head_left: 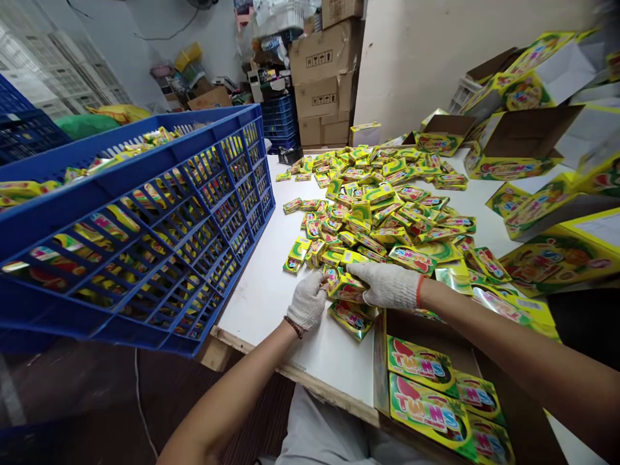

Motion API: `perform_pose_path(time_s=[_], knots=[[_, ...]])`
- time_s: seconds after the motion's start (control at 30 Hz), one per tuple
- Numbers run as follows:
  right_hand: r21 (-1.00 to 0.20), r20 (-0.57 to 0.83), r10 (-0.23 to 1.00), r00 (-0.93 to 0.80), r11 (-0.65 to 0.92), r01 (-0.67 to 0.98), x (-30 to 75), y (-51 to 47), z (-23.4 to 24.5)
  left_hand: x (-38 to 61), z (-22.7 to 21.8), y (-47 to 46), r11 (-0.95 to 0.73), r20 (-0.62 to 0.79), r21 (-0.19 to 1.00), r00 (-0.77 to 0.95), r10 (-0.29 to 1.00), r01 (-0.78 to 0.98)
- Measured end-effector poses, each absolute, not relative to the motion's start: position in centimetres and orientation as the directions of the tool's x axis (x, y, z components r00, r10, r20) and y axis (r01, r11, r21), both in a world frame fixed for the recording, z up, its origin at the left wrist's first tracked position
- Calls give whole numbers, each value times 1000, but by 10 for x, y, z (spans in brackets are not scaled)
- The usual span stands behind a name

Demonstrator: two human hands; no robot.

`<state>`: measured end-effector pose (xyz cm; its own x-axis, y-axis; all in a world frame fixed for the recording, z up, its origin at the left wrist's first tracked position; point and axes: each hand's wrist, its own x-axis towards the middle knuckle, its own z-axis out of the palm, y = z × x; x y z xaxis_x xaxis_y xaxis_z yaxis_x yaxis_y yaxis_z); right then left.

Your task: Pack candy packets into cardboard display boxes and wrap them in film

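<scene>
My left hand (309, 301), in a white knit glove with a beaded bracelet at the wrist, grips the left end of a few small yellow-green boxes (345, 288). My right hand (387, 284), gloved with an orange cuff, closes on their right side. One more small box (352, 318) lies flat on the white table just beneath them. A loose heap of the same boxes (382, 213) spreads behind my hands. Below my right forearm stands an open carton (380, 361), with several larger-looking flat-laid "TWINS" boxes (429, 413) inside.
A blue plastic crate (203, 152) full of the small boxes stands at the left, against the table (261, 290). Open printed cartons (518, 168) crowd the right side. Stacked brown cardboard boxes (320, 84) stand behind the table.
</scene>
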<state>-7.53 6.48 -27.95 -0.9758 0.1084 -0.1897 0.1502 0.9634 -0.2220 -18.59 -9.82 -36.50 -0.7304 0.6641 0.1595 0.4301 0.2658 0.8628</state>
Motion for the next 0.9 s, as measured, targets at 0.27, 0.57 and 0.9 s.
perform_pose_path(time_s=[0.27,0.57,0.9], knots=[[-919,-184,276,-943,292,265,-51,88,-272,-146,-425,-97,246,-113,969,-837,536,27],[-969,-247,-13,-969,-4,247,-55,54,-293,-172,-394,-90,203,-81,979,-861,501,27],[-891,-227,88,-970,383,243,-49,72,-292,-208,-396,-58,431,-40,885,-894,446,176]])
